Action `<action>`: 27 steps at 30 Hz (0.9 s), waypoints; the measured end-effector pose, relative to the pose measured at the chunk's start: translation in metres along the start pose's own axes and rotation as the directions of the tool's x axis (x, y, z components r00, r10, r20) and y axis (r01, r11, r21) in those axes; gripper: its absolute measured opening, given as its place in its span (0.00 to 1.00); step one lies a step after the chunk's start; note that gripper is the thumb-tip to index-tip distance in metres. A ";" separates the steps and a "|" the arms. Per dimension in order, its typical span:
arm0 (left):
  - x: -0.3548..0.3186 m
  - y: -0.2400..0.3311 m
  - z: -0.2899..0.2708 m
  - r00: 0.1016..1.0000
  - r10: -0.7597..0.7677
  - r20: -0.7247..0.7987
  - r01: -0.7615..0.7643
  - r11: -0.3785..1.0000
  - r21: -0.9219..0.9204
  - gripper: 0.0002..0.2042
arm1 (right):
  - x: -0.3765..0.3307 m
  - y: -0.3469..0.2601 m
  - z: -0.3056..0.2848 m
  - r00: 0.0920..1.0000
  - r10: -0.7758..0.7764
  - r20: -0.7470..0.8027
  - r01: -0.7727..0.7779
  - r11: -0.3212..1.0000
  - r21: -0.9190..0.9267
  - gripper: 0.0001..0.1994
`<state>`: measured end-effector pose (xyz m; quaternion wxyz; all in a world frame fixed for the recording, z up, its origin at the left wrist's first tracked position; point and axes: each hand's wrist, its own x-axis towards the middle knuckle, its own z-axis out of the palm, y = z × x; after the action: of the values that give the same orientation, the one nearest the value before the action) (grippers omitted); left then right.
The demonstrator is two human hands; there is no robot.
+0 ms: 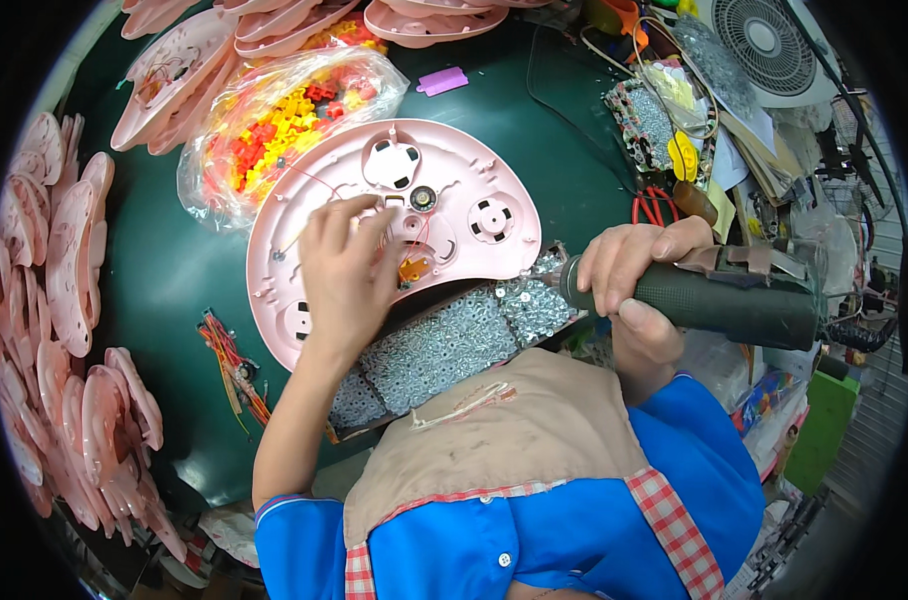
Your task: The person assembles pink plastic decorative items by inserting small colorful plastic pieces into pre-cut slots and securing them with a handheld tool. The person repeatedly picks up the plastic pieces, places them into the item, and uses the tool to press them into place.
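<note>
On a dark green tabletop [164,290], a curved pink shell [462,178] lies hollow side up between a clear bag of red and yellow pieces [284,130] and silver screws [439,348], with more pink shells [77,265] piled at left and a fan [763,40] at upper right. Over it, the left hand [349,265] has bent, blurred fingers, their grip impossible to tell; the right hand [634,270] clasps a dark green cylindrical tool [744,308].
</note>
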<state>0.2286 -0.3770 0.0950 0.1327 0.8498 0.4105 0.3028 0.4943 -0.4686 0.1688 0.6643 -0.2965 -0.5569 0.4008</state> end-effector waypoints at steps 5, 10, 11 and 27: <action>0.013 0.057 0.024 0.955 0.161 0.248 -0.039 0.899 -0.436 0.17 | 0.001 -0.009 -0.002 0.998 0.061 -0.015 -0.061 0.997 0.048 0.24; 0.006 0.059 0.050 0.925 0.211 0.314 0.043 0.767 -0.641 0.11 | 0.002 -0.013 -0.006 0.999 0.038 -0.018 -0.037 0.997 0.068 0.25; 0.006 0.060 0.050 0.928 0.210 0.309 0.029 0.784 -0.620 0.10 | 0.002 -0.013 -0.008 0.999 0.031 -0.016 -0.030 0.997 0.072 0.25; -0.002 0.070 0.033 0.989 0.058 0.139 0.017 0.873 -0.487 0.11 | 0.007 -0.008 0.003 0.998 0.047 0.052 -0.053 0.992 0.119 0.25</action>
<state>0.2915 -0.4214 0.1011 0.3692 0.8136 0.3010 0.3334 0.4939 -0.4671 0.1795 0.6568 -0.2597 -0.5404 0.4573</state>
